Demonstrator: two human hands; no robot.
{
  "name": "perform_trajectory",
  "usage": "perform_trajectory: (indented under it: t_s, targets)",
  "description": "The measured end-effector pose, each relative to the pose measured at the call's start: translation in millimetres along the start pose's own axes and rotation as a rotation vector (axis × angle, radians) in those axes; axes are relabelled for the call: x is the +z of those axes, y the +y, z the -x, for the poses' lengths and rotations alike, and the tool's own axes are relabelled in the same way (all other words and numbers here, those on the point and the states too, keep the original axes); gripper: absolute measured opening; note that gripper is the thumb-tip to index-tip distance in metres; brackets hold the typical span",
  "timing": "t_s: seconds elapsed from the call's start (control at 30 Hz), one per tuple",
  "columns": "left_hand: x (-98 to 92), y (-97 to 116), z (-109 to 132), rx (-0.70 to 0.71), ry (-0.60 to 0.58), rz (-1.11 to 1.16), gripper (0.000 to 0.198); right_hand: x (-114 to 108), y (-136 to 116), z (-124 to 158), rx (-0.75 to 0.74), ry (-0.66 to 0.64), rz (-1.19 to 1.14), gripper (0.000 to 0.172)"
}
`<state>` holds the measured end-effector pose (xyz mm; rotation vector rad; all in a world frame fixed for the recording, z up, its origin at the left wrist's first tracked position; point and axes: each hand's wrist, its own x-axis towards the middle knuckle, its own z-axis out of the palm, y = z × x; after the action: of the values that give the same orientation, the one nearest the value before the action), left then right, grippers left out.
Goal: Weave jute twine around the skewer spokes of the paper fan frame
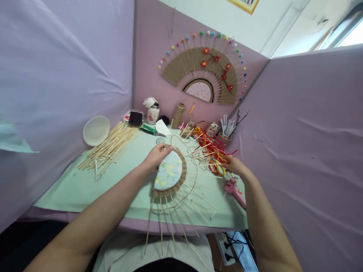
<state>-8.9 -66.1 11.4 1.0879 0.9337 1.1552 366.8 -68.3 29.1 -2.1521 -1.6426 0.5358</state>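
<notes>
A half-round fan frame (170,172) lies tilted before me, its centre covered in light blue cloth with yellow flowers. Woven brown twine (183,170) borders the curve, and thin bamboo sticks (172,219) radiate outward from it. My left hand (159,155) grips the frame's upper corner, thumb on top. Over on the right, my right hand (233,165) has its fingers drawn together beside yellow-handled scissors (220,170) and a heap of red pipe cleaners (205,141). What lies between those fingers is too small to make out. A loose strand of twine (195,183) arcs across the sticks.
Bamboo sticks (110,145) are piled on the left by a white plate (96,131). Green-handled pruners (151,130), a twine spool (178,115) and a jar (153,114) stand behind. A pink glue gun (235,190) lies right. A finished fan (204,71) hangs on the back wall.
</notes>
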Motion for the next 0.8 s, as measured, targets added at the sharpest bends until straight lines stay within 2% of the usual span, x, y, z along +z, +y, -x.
perform_trajectory:
  t_s: [0.1,0.2,0.27,0.33,0.5,0.7,0.8]
  targets:
    - [-0.8,-5,-2,0.018,0.013,-0.054,0.049,-6,40,52,0.074,0.044,0.016,0.038]
    - [1.5,-8,-3,0.01,0.031,-0.084,0.048,-13,82,100,0.156,0.19,0.056,0.029]
    - [4.5,-8,-1,0.01,0.057,-0.076,0.047,-14,101,123,0.175,0.311,0.096,0.034]
    - [7.7,-6,0,0.01,0.085,-0.055,0.045,-11,112,137,0.184,0.361,0.126,0.043]
    - [11.2,-6,2,-0.04,0.123,-0.014,0.041,7,112,132,0.136,0.212,0.098,0.033]
    - [8.7,-9,-3,-0.07,0.13,0.052,0.041,26,107,119,0.123,0.166,0.097,0.065]
    - [7.4,-9,-5,-0.076,0.129,0.09,0.041,31,98,119,0.101,0.124,0.18,0.062]
